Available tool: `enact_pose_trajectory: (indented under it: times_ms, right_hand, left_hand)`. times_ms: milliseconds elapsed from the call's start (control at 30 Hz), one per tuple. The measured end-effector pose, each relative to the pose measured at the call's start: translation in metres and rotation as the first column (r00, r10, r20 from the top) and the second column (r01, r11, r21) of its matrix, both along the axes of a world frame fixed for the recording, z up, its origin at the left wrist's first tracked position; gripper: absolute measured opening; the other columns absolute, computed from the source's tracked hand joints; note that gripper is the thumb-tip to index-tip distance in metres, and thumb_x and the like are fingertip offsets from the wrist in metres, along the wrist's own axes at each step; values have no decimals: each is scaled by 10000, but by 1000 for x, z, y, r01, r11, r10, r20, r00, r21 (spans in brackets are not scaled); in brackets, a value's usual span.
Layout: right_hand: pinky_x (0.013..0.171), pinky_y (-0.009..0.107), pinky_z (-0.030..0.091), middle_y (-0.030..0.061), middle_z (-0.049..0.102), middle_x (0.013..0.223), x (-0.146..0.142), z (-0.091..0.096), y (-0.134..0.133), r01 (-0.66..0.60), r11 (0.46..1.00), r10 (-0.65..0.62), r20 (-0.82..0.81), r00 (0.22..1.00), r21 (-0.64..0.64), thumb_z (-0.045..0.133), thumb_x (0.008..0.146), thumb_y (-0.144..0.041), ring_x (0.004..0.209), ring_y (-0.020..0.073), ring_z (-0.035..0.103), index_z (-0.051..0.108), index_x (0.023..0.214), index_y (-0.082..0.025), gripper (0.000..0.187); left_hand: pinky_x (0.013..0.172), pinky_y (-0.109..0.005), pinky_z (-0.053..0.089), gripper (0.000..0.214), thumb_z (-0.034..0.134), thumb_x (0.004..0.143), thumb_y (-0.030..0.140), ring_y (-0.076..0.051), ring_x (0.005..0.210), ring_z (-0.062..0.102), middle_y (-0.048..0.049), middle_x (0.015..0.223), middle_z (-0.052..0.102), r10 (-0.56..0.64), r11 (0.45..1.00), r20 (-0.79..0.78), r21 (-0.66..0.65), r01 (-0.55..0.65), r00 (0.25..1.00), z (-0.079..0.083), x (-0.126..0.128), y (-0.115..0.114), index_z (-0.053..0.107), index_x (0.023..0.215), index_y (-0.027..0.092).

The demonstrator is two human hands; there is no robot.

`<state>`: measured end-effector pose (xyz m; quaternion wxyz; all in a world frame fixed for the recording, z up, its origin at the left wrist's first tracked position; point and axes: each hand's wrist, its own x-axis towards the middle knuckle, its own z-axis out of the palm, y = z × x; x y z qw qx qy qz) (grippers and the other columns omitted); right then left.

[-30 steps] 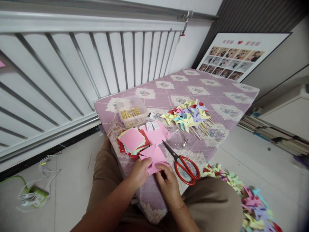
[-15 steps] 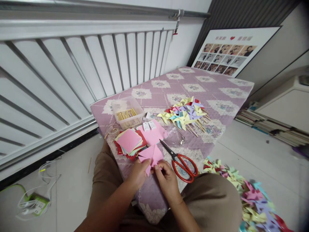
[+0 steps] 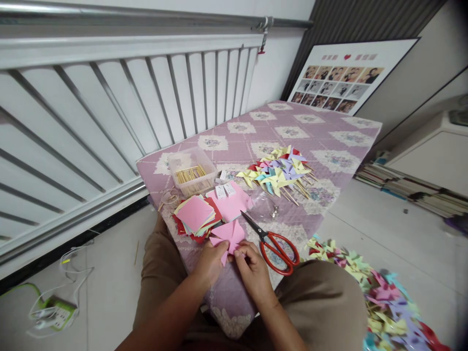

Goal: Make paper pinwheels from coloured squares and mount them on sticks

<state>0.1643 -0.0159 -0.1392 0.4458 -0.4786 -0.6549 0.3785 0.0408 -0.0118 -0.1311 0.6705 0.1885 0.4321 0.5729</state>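
Note:
A pink paper square, slit from its corners, is between my hands above the table's near edge. My left hand pinches its left side with the thumb on top. My right hand grips the lower right part, fingers bent; exactly what the fingertips press is hard to see. Just right of the paper lie scissors with red handles and dark blades pointing away to the left. Behind my left hand rests a stack of coloured paper squares, pink on top. Larger pink paper lies behind, bearing small white boxes.
A clear plastic box of short wooden sticks stands at the back left. Finished paper pinwheels lie in a heap farther right. More pinwheels are piled low on the right. A radiator borders the table's left side.
The pink paper's flaps are bent in more, and its far tip looks folded toward the middle. Both hands stay in nearly the same place. The view has shifted slightly.

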Motion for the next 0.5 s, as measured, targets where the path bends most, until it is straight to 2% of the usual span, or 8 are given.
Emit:
enact_pose_trajectory:
  times_ms: [200, 500]
  right_hand:
    - [790, 326, 438, 46, 588, 816, -2, -1, 2, 42, 999, -42, 1, 999, 9, 559, 887, -271, 865, 216, 577, 594, 653, -224, 241]
    - [740, 310, 429, 34, 575, 760, -1, -5, 3, 61, 998, -61, 13, 998, 16, 557, 888, -264, 802, 203, 560, 570, 636, -214, 257]
  left_hand:
    - [695, -315, 481, 211, 735, 701, 302, -232, 774, 664, -23, 708, 699, -9, 1000, -40, -2, 9, 999, -2, 1, 0, 661, 867, 196]
    - [566, -250, 433, 194, 716, 704, 312, -143, 600, 580, -13, 706, 674, -13, 1000, -96, 13, 14, 995, -9, 1, 0, 656, 818, 168]
